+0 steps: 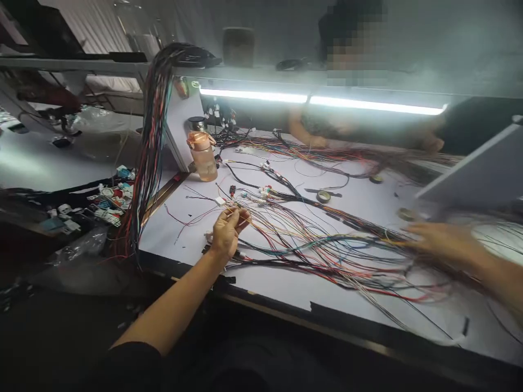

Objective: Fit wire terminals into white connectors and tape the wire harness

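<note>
My left hand (226,231) is closed, thumb and fingers pinching a thin yellow wire (261,224) that runs off to the right. Just beyond those fingertips lie a white connector (219,201) and a small black and red connector (232,189). Over on the right, my right hand (443,242) is smeared by motion above the wire bundle, close to a yellow-orange strand (394,242); its grip does not show clearly. Between the hands a loose wiring harness (310,239) of red, blue, black and white wires spreads across the white table (269,288).
A pink-capped bottle (204,158) stands at the back left beside a hanging wire bundle (153,136). Tape rolls (323,196) lie among the wires. Under the shelf lamp (376,104), another person's hands (316,140) rest by more wires. A white panel (474,158) slants at right.
</note>
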`<state>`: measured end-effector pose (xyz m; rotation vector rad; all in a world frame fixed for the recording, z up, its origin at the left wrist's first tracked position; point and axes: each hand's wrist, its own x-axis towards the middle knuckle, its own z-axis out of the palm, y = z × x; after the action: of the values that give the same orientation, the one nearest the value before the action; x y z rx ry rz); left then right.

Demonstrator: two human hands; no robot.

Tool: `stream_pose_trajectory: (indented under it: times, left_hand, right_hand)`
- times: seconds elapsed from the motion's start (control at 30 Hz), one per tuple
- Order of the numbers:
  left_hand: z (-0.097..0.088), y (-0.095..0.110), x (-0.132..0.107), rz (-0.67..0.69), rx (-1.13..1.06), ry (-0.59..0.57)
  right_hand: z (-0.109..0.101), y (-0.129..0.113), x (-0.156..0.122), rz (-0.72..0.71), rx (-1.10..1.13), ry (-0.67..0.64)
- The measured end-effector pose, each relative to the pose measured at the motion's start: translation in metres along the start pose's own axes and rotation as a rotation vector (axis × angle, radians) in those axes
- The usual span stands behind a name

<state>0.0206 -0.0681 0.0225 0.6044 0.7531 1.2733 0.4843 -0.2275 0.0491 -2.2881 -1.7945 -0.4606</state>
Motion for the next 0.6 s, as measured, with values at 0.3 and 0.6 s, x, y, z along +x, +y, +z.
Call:
stream_pose_trajectory:
  times: [0.3, 0.6]
  left_hand:
    - [-0.002, -0.013, 0.013, 0.085, 0.186, -0.073]
    - [-0.012, -0.007, 0.016, 0.192, 0.397, -0.184]
  right_hand:
    - [0.025, -0.293, 0.059, -0.320, 0.750, -0.046]
    - [0.021, -0.394, 0.084, -0.050, 1.122, -0.197]
